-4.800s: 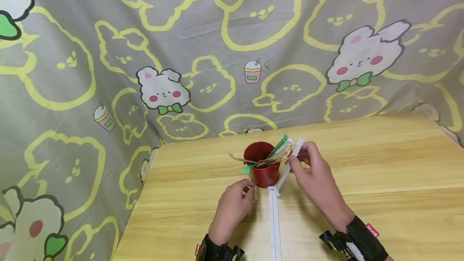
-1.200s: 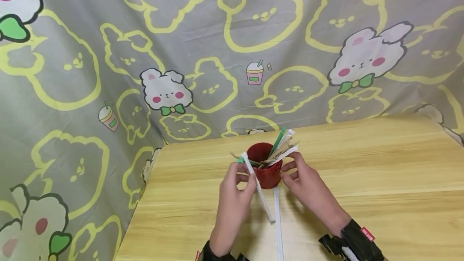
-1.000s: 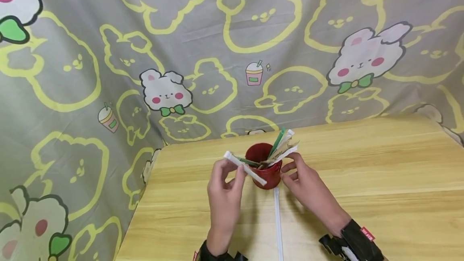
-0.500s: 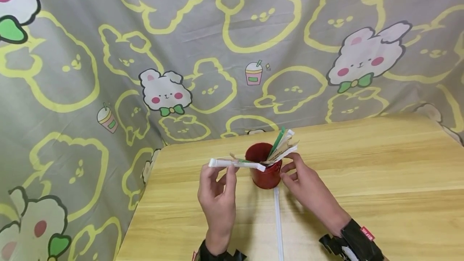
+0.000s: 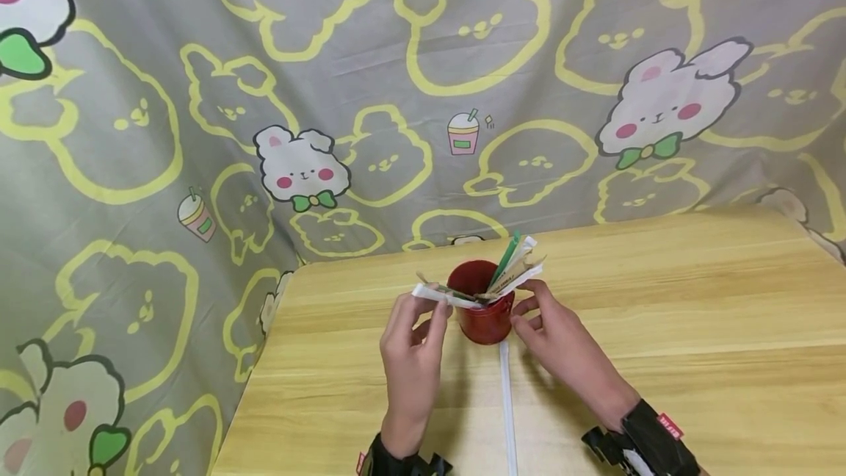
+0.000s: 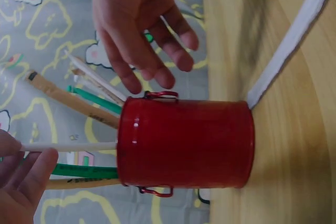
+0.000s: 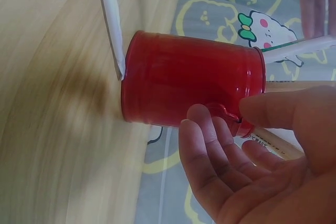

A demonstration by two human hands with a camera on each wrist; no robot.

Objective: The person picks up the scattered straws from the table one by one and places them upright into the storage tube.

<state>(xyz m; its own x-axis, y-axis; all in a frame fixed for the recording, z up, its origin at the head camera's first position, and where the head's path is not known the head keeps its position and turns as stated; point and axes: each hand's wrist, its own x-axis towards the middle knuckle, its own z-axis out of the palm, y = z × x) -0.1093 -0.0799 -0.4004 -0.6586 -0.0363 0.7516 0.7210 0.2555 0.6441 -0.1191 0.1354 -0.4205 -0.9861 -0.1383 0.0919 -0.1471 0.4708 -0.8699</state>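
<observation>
A red metal bucket (image 5: 485, 322) stands on the table, holding several green, brown and white paper-wrapped straws. My left hand (image 5: 411, 366) pinches a white wrapped straw (image 5: 432, 293) between thumb and fingers, left of the bucket. In the left wrist view that straw (image 6: 79, 146) reaches to the rim, its far end hidden inside. Close at the bucket's right side is my right hand (image 5: 551, 329), its fingers loosely bent and holding nothing. The right wrist view has its thumb (image 7: 273, 111) overlapping the small side handle (image 7: 223, 113).
One white wrapped straw (image 5: 507, 406) lies on the wooden table (image 5: 661, 314) in front of the bucket, pointing toward me. A grey patterned curtain (image 5: 370, 57) hangs along the table's back and left edges.
The right hand let go of a white straw at the bucket's right. The left hand picked up one of the straws lying in front, tilted it level and brought its end into the bucket.
</observation>
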